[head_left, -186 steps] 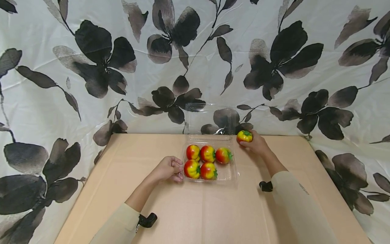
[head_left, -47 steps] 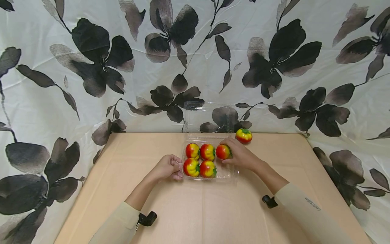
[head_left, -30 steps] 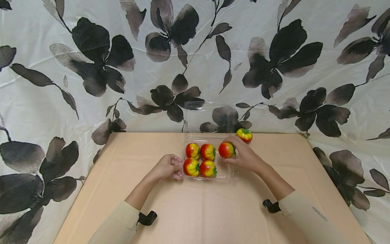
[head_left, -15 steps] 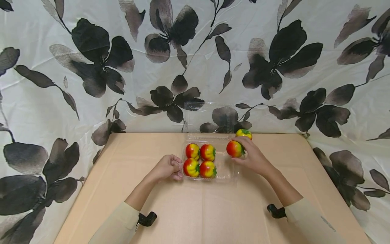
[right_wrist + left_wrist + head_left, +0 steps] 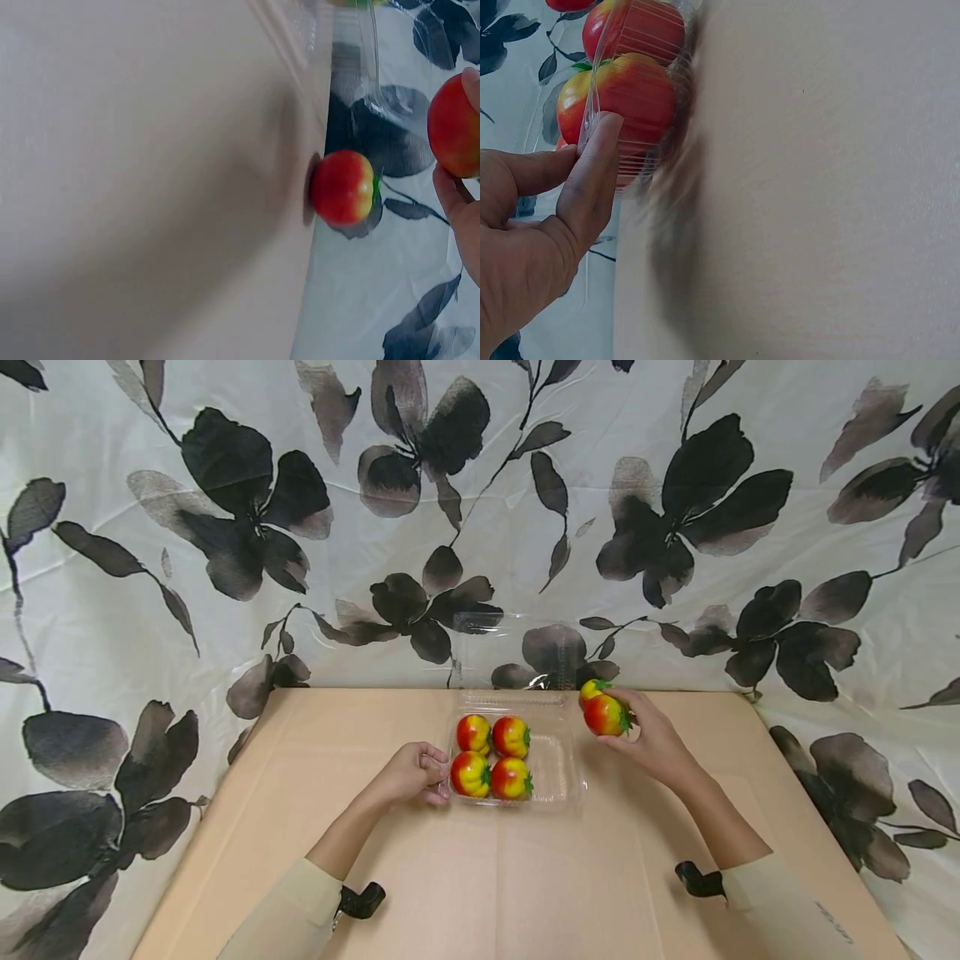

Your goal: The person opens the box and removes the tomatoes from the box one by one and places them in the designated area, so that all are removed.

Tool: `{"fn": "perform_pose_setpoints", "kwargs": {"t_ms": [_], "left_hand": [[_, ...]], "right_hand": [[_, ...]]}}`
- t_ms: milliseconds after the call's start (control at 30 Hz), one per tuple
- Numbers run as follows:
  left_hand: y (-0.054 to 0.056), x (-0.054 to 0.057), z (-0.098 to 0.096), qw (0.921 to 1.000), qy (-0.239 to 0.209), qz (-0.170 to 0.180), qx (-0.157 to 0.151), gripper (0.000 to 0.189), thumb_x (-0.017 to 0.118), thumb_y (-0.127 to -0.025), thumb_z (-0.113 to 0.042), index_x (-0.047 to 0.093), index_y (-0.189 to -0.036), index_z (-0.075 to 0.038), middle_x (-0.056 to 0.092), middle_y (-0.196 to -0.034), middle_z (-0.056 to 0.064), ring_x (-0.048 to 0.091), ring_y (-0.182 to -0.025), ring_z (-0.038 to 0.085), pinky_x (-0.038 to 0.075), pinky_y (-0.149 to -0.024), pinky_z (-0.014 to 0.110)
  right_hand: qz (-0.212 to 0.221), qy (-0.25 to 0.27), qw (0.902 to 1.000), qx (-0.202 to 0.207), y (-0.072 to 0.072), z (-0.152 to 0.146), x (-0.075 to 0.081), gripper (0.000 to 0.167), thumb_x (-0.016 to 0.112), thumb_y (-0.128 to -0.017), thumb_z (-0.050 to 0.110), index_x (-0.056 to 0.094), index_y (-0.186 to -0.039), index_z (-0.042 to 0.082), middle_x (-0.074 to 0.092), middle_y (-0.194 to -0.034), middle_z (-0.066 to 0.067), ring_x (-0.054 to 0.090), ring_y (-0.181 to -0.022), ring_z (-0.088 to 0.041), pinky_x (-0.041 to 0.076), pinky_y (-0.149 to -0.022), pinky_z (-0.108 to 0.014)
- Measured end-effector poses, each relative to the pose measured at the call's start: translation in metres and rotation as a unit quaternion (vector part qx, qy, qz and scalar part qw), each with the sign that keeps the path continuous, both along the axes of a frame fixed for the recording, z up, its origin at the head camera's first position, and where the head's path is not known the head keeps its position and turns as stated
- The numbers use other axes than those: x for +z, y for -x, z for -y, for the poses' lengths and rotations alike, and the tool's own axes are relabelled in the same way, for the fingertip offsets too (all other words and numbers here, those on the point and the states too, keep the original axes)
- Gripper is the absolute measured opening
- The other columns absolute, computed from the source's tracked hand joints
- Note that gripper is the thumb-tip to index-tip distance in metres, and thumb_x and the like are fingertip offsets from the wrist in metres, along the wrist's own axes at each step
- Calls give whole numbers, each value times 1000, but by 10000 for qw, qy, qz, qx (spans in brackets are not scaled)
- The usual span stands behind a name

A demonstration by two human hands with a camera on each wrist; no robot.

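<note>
In the head view my left hand [image 5: 411,773] pinches the left rim of a clear plastic clamshell container [image 5: 557,768], thumb and finger on its edge. Several red and yellow tomato-like fruits with green leafy tops, such as this front one [image 5: 512,778], sit in its left and middle parts. My right hand [image 5: 651,737] holds another such fruit [image 5: 604,716] to the right of the container. Behind it, partly covered, a second fruit [image 5: 592,688] rests near the board's back edge. The right wrist view shows the held fruit [image 5: 454,127] raised clear of the resting fruit [image 5: 343,187].
The container's clear lid [image 5: 517,652] stands open against the floral cloth [image 5: 547,552] behind. A light brown board [image 5: 495,877] lies under everything, ending at a back edge just behind the container. Black wrist cameras [image 5: 362,900] sit on both sleeves.
Earlier, my right hand put one fruit down at the back right. It then took a second from the container's back right place and carried it right, out over the board. Left hand unmoved.
</note>
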State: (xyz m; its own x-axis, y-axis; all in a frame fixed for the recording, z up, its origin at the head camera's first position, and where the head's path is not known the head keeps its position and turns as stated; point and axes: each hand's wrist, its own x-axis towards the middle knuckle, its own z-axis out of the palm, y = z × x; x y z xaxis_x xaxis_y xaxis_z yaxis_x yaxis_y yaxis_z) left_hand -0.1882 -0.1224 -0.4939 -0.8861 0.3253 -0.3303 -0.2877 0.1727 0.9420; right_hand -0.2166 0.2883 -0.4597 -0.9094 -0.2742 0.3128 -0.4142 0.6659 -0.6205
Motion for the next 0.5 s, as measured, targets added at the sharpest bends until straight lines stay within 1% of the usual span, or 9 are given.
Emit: {"fn": "perform_pose_setpoints", "kwargs": {"t_ms": [100, 200, 400, 500], "left_hand": [[0, 0, 0, 10000, -3, -17, -18, 25, 57, -99, 10, 47, -121, 16, 66, -82, 15, 71, -65, 21, 67, -64, 36], [-1, 1, -1, 10000, -5, -41, -50, 26, 57, -99, 10, 46, -122, 17, 67, -82, 15, 71, -65, 20, 67, -64, 36], [-1, 1, 0, 10000, 27, -48, -47, 27, 58, -99, 8, 46, -122, 16, 67, -83, 16, 71, -65, 20, 67, -66, 38], [-1, 0, 0, 10000, 33, -60, -44, 27, 58, -99, 8, 46, -122, 16, 67, -84, 18, 71, -65, 20, 67, -66, 39]], "right_hand": [[-28, -67, 9998, -166, 1, -8, 0, 76, 87, -84, 20, 49, -147, 5, 52, -145, -19, 53, -127, -39, 56, -99, -63], [-64, -87, 9995, -293, 3, -17, 0, 74, 86, -85, 22, 49, -148, 6, 53, -145, -20, 52, -127, -39, 56, -99, -64], [-128, -37, 9988, -464, 9, -32, -2, 73, 86, -85, 13, 49, -147, 2, 52, -143, -25, 52, -126, -43, 54, -99, -67], [-99, -31, 9984, -564, 13, -39, -5, 72, 85, -86, 12, 49, -148, 1, 51, -142, -27, 52, -125, -45, 55, -98, -67]]}}
